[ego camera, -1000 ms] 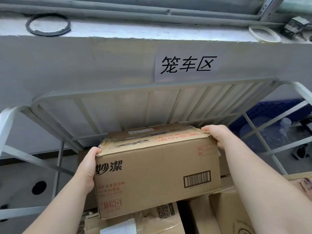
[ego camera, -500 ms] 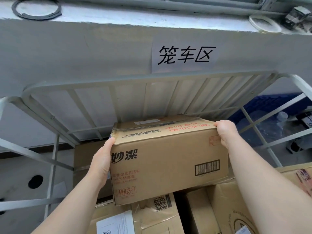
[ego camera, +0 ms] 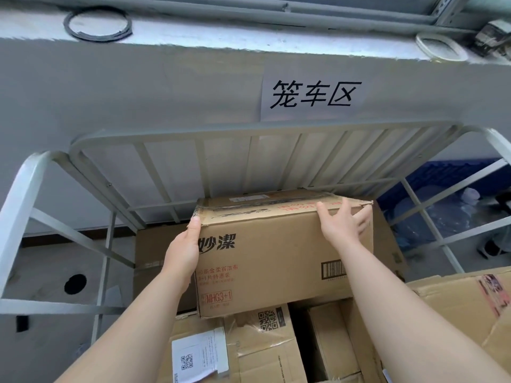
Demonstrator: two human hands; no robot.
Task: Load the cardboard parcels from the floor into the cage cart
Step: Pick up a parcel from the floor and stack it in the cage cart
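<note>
A: By the cage cart's [ego camera: 166, 139] back rail, atop the stack [ego camera: 262, 344]: the parcel [ego camera: 265, 261]?
B: Lying crosswise; right hand [ego camera: 343, 225] flat on its front, fingers spread; left hand [ego camera: 184, 252] on its left end, fingers hidden.

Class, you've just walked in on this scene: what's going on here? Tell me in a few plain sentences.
A person is loading a cardboard box into the cage cart. The left hand presses against the box's left end. The right hand lies flat on its front face, fingers spread near the top right corner. The box seems to rest on the parcels stacked inside, close to the back rails.
</note>
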